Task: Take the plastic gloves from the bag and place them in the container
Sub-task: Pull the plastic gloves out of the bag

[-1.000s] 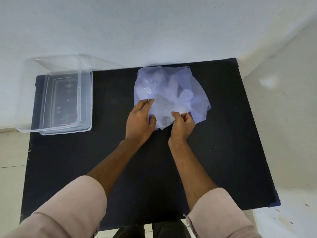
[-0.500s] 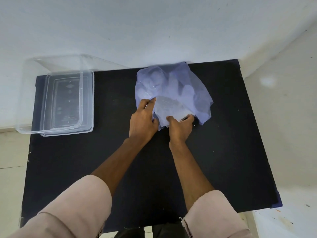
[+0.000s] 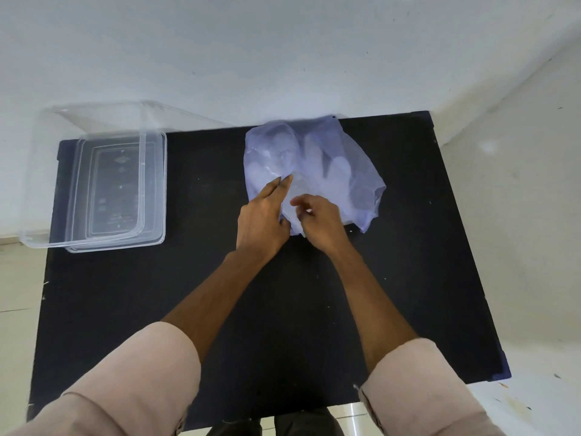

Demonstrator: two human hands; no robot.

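A thin bluish plastic bag (image 3: 317,158) lies at the far middle of the black table (image 3: 251,309), with clear plastic gloves (image 3: 295,190) showing at its near opening. My left hand (image 3: 261,221) rests on the bag's near left edge, fingers stretched over the plastic and thumb tucked under it. My right hand (image 3: 320,218) hovers at the opening just beside it, its fingers curled and pinching at the clear plastic. A clear rectangular container (image 3: 94,184) stands open at the table's far left, apart from both hands.
The table ends close behind the bag at a white wall (image 3: 283,58). The container overhangs the table's left edge. Pale floor (image 3: 518,215) runs along the right side. Bare black tabletop stretches between the container and the bag.
The bag has shifted and bulged upward a little. My right hand has moved from the bag's near right edge up and left onto the opening, closer to my left hand.
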